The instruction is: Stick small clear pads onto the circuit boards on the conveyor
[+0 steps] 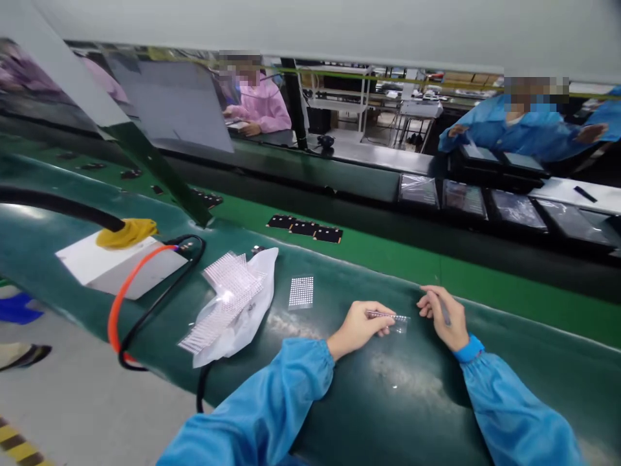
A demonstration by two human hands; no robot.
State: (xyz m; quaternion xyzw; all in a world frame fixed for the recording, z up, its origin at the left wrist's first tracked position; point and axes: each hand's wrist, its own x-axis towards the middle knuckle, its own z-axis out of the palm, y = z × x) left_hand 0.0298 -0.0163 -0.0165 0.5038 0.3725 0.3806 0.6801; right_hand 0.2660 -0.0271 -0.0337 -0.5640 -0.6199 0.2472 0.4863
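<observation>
My left hand (pixel 361 325) pinches a small clear strip of tiny parts (pixel 394 317) just above the dark green bench (pixel 398 401). My right hand (pixel 444 317) is closed round a thin grey tool (pixel 444 312), with its tip near the strip's right end. Both arms wear blue sleeves. A small square sheet of dotted parts (pixel 301 292) lies left of my left hand. Farther left, more dotted sheets rest on a white plastic bag (pixel 233 304).
A white box (pixel 116 265) with a yellow cloth and orange and black cables sits at the left. Black parts (pixel 305 228) ride the green conveyor behind. Dark trays (pixel 514 207) line the far side, where persons in pink and blue coats work.
</observation>
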